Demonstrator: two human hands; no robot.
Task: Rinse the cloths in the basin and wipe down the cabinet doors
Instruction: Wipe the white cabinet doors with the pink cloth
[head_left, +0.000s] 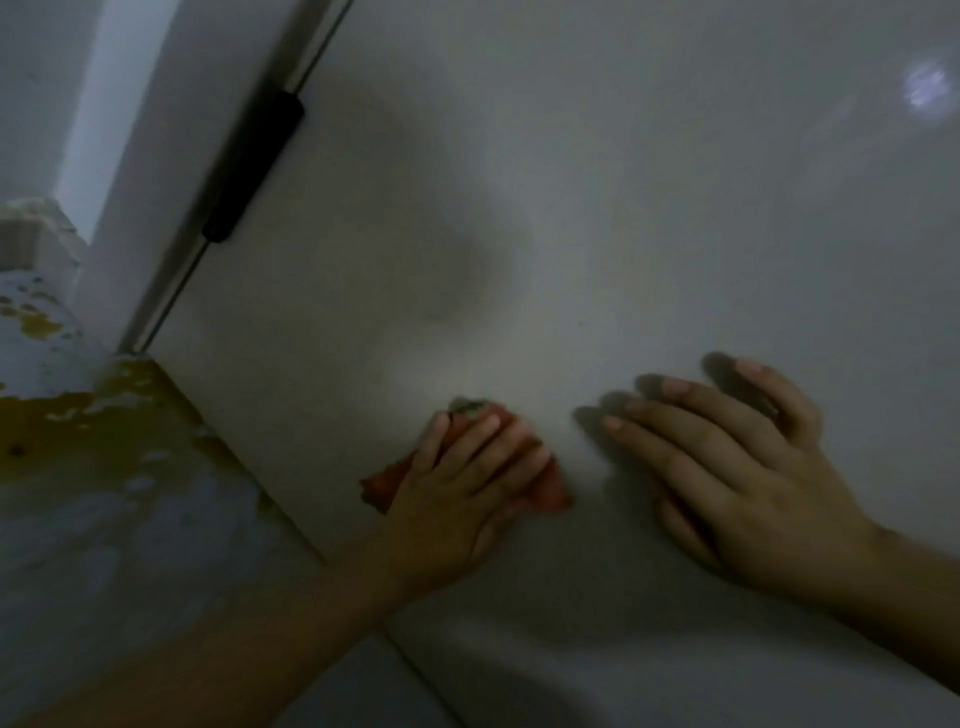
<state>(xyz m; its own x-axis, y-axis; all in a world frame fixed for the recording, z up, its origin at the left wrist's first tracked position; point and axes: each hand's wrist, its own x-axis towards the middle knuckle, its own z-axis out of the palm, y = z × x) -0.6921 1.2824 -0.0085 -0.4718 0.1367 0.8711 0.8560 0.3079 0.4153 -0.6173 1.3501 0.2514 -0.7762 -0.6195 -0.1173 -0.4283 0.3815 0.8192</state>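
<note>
While the left hand (457, 483) presses a red cloth (545, 486) flat-fingered against the cabinet door (623, 208), the right hand (748, 467), spread and empty, likely braces it.

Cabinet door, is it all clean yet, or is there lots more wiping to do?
Already done: nothing shows for sure; no basin is in view, so rinsing can't be judged. In hand: the left hand presses a red cloth flat against the cabinet door, low down, while the right hand rests open on the door beside it. Left: probably the wide door area above the hands, up toward the black handle; the light is too dim to spot dirt.
</note>
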